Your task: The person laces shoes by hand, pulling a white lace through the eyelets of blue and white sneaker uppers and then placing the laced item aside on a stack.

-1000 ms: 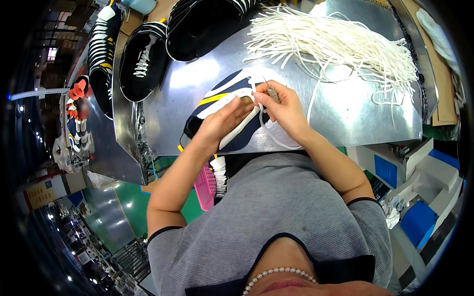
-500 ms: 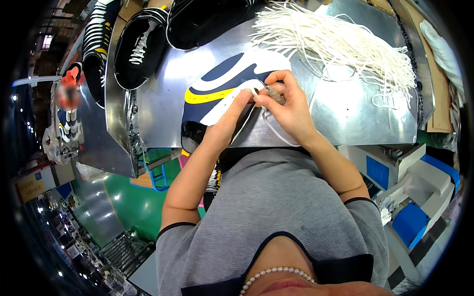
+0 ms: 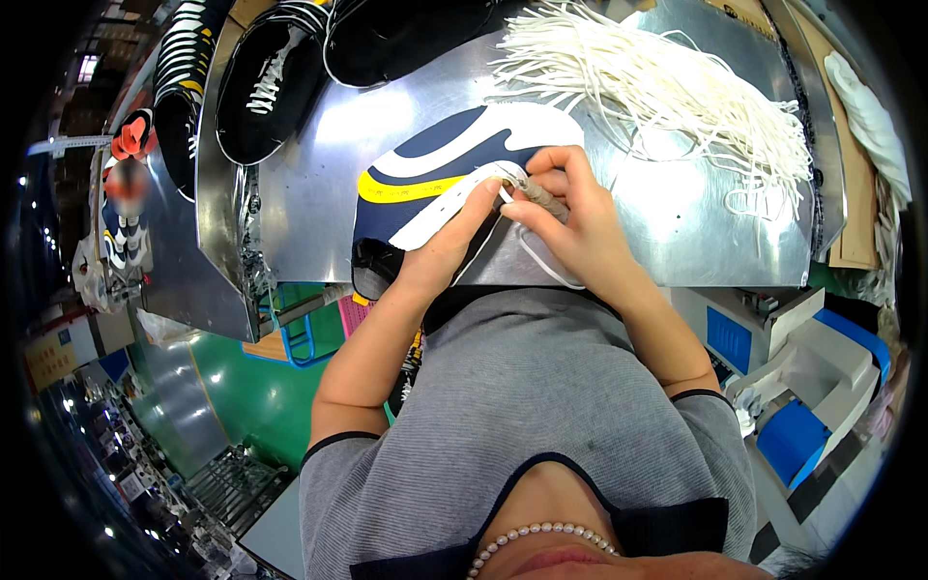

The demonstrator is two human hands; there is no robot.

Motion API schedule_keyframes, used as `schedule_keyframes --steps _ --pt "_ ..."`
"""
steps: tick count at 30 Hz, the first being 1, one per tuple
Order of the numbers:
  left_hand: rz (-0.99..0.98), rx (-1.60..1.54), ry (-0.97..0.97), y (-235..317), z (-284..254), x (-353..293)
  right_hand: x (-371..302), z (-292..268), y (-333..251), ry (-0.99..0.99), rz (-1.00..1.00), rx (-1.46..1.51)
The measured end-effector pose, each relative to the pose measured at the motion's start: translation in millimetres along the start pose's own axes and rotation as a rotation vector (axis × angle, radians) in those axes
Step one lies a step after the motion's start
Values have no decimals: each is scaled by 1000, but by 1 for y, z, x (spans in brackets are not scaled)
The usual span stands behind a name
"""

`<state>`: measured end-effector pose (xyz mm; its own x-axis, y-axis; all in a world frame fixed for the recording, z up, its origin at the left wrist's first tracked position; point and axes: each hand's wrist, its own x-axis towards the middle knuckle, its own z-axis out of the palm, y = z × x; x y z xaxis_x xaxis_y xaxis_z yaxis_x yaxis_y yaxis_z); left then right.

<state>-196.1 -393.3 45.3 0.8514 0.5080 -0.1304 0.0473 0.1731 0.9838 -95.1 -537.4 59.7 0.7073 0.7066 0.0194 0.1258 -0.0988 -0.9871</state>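
Observation:
A shoe upper (image 3: 411, 187) in navy and white with a yellow stripe lies on the metal table in front of me. My left hand (image 3: 447, 242) is closed on its white eyelet strip (image 3: 423, 222), thumb on top near the strip's upper end. My right hand (image 3: 580, 215) grips a slim hand tool by its tan, wrapped-looking handle (image 3: 545, 199). The tool's tip meets the strip beside my left thumb; its exact shape is hidden. A white shoelace (image 3: 534, 253) runs from between the hands in a loop toward the table's front edge.
A big heap of white laces (image 3: 667, 92) covers the table's back right. Black shoe uppers (image 3: 266, 92) stand at the back left, some laced in white. The metal table (image 3: 319, 222) has a raised left edge. Grey-and-blue equipment (image 3: 793, 440) stands at lower right.
My right hand has shifted slightly right and nearer me with the tool, whose handle shows more. My left hand keeps its hold on the shoe upper.

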Motion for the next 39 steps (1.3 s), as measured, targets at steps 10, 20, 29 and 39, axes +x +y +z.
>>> schedule_keyframes --steps 10,20,29,39 --pt "-132 145 -47 7 0 -5 4 -19 0 -79 -28 -95" --pt "317 754 -167 -3 -2 -14 -2 -9 11 39 -141 -196" --pt "-167 215 -21 -20 -15 -26 2 -11 0 -128 -165 -571" --pt "-117 145 142 4 -34 -12 39 -18 22 -12 194 -37"
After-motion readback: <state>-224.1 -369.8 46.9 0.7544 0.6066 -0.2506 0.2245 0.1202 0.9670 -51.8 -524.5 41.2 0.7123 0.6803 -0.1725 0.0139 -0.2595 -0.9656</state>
